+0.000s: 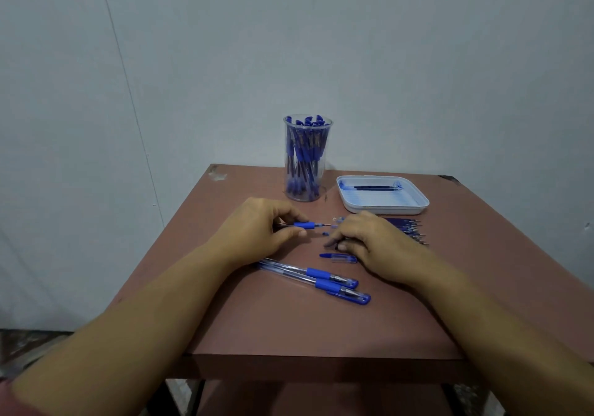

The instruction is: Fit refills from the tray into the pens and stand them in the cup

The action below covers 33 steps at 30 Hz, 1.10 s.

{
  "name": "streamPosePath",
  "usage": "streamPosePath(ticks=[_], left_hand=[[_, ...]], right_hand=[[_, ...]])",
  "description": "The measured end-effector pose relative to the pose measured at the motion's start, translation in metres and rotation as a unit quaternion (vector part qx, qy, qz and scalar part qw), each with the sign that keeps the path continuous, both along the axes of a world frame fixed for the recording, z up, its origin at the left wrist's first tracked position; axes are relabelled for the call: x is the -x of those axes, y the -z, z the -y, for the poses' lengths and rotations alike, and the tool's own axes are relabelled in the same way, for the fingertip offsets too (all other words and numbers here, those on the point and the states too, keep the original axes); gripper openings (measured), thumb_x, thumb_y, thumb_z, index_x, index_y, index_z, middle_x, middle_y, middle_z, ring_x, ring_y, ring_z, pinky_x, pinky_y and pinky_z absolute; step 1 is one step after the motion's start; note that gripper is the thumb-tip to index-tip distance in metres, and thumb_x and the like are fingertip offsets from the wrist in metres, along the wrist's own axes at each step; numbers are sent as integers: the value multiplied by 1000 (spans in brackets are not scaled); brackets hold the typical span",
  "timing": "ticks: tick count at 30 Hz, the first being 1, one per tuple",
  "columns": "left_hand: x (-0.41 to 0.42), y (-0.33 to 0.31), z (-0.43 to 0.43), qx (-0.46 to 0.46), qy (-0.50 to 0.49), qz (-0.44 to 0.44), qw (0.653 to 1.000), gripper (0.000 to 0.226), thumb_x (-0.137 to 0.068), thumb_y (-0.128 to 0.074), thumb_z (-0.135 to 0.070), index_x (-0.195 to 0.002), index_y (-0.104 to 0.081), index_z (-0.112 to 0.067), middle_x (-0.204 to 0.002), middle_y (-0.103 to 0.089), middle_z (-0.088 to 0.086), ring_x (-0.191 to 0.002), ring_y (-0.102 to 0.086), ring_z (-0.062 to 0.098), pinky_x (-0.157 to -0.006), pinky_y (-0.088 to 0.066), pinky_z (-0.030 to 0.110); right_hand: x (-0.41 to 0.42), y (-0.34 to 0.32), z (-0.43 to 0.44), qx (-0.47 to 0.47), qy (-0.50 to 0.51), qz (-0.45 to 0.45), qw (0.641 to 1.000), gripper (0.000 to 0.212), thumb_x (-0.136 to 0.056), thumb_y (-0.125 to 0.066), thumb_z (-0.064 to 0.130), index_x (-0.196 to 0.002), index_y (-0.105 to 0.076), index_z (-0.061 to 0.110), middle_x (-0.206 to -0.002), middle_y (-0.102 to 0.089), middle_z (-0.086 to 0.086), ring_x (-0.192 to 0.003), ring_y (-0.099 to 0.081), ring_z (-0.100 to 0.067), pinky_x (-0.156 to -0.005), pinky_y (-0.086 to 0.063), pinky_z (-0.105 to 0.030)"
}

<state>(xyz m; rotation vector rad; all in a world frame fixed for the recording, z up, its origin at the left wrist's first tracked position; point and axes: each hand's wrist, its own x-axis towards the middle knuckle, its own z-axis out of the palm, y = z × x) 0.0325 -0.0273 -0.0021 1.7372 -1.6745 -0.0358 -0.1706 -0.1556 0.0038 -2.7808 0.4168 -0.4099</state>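
My left hand [261, 229] grips a pen barrel [307, 224] with a blue grip, its refill tip pointing right. My right hand [363, 238] rests on the table with its fingertips pinching a small dark part [334, 245] at the table surface. A loose blue cap [338, 257] lies just in front of that hand. Two capped pens [324, 279] lie nearer to me. The clear cup [307, 158] at the back holds several blue pens. The white tray [418, 208] holds a dark refill [376, 188].
A row of several used refills [408, 229] lies behind my right hand, in front of the tray. Tiny blue parts [324, 233] sit between my hands. The small brown table [289, 328] ends close on all sides, against a grey wall.
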Motion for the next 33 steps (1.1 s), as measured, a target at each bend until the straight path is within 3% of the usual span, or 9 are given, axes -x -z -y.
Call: streamPosePath(ticks=[5, 8, 11, 16, 21, 24, 27, 33], left_hand=[[0, -1, 0, -5, 0, 2, 1000, 18, -84, -75, -35, -102, -74, -36, -73, -63, -26, -73, -61, -6, -63, -40, 6], [3, -1, 0, -1, 11, -1, 1000, 18, -84, -75, -34, -102, -75, -33, -74, -64, -26, -71, -60, -8, -62, -39, 5], [8, -1, 1, 6, 26, -12, 1000, 18, -84, -76, -33, -102, -75, -32, -72, -64, -26, -71, -62, -6, -63, -41, 6], [9, -2, 0, 16, 23, -10, 1000, 18, -83, -77, -30, -101, -76, -30, -70, -63, -27, -68, -60, -9, -61, -40, 5], [7, -2, -2, 21, 13, -11, 1000, 18, -83, -78, -28, -101, -77, -27, -65, -60, -27, -62, -56, -10, -59, -38, 5], [9, -2, -2, 19, 25, -15, 999, 17, -83, -78, -27, -100, -76, -26, -63, -61, -29, -63, -58, -9, -59, -38, 5], [11, -2, -2, 22, 26, -11, 999, 16, -83, -78, -27, -99, -77, -26, -65, -61, -27, -62, -57, -9, -58, -38, 5], [9, -1, -2, 13, 13, -15, 1000, 18, -82, -78, -32, -100, -76, -29, -62, -61, -28, -61, -56, -6, -58, -39, 6]], right_hand=[[4, -2, 1, -29, 42, 96, 994, 14, -91, -65, 17, -98, -68, 29, -95, -63, 15, -93, -52, 0, -76, -38, -8], [3, -2, -1, -4, 54, 148, 988, 12, -88, -69, 24, -98, -65, 30, -89, -60, 19, -87, -53, 0, -72, -37, -6], [-2, 0, -3, -17, 54, 139, 989, 16, -87, -71, 31, -102, -68, 29, -88, -61, 19, -85, -54, 3, -71, -37, -6], [-2, 1, -1, -28, 56, 132, 989, 7, -89, -70, 27, -96, -71, 25, -84, -66, 14, -80, -57, -2, -67, -41, -12], [10, 2, 12, -15, 91, 131, 987, 10, -87, -69, 27, -95, -66, 33, -86, -65, 14, -81, -57, -4, -70, -45, -18], [8, 0, 5, -21, 63, 141, 988, 19, -85, -72, 34, -102, -67, 35, -91, -64, 21, -90, -55, 2, -74, -39, -8], [2, 0, 0, -33, 51, 129, 990, 14, -87, -71, 32, -100, -70, 35, -88, -62, 22, -90, -54, 4, -73, -38, -6], [11, 3, 11, -14, 72, 142, 987, 15, -84, -72, 26, -94, -68, 36, -90, -66, 17, -88, -56, 0, -73, -43, -17]])
